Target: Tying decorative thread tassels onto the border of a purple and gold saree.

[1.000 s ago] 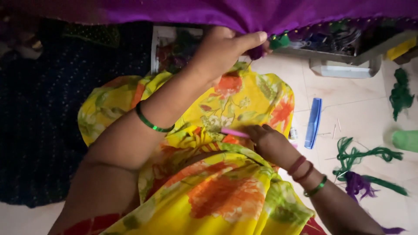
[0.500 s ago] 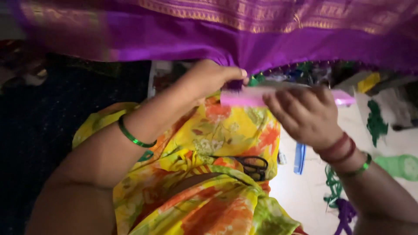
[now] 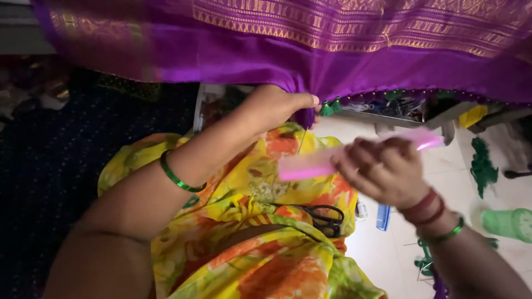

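Note:
A purple cloth with gold woven bands [image 3: 310,39] hangs across the top of the head view. My left hand [image 3: 274,105] pinches its lower edge, where small green tassels [image 3: 331,107] dangle. A thin thread runs down from that pinch. My right hand [image 3: 382,171] holds a flat pink stick-like tool [image 3: 310,165], blurred by motion, just below and right of the pinched edge. Both wrists wear green bangles; the right also has red ones. My lap is covered in yellow and orange floral fabric [image 3: 266,221].
Black-handled scissors [image 3: 318,213] lie on the floral fabric. On the pale tiled floor at right are a blue flat object [image 3: 383,217], green thread bundles [image 3: 483,166] and a green spool [image 3: 507,223]. A dark blue dotted cloth [image 3: 66,166] spreads to the left.
My right hand lifted the pink tool from my lap up toward the cloth edge. The view tilted up, showing more purple cloth. My left hand kept its pinch.

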